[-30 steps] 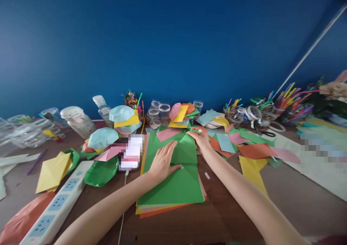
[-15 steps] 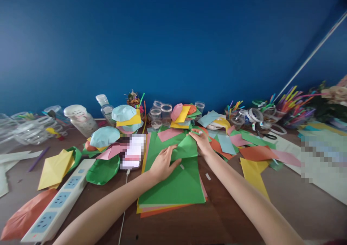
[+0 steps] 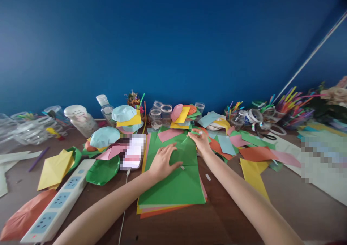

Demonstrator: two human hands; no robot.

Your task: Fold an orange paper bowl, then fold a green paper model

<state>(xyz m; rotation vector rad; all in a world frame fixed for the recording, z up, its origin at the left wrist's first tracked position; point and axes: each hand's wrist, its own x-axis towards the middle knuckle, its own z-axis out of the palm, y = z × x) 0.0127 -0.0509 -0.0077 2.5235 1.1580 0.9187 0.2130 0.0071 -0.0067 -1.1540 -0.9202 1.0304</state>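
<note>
Green paper (image 3: 173,187): long axis toward 12 o'clock, on paper stack (image 3: 162,209), at 6 o'clock in view. Left hand (image 3: 162,161) lies flat on it; right hand (image 3: 201,142), fingertips on upper fold, grip unclear; hands apart.

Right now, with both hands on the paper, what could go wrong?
The left hand presses a green sheet on a loose stack, so the sheets might slide apart. The right hand sits near loose scraps and could drag them. The left forearm lies across a cable running to a blurred device, which could get tugged.
</note>
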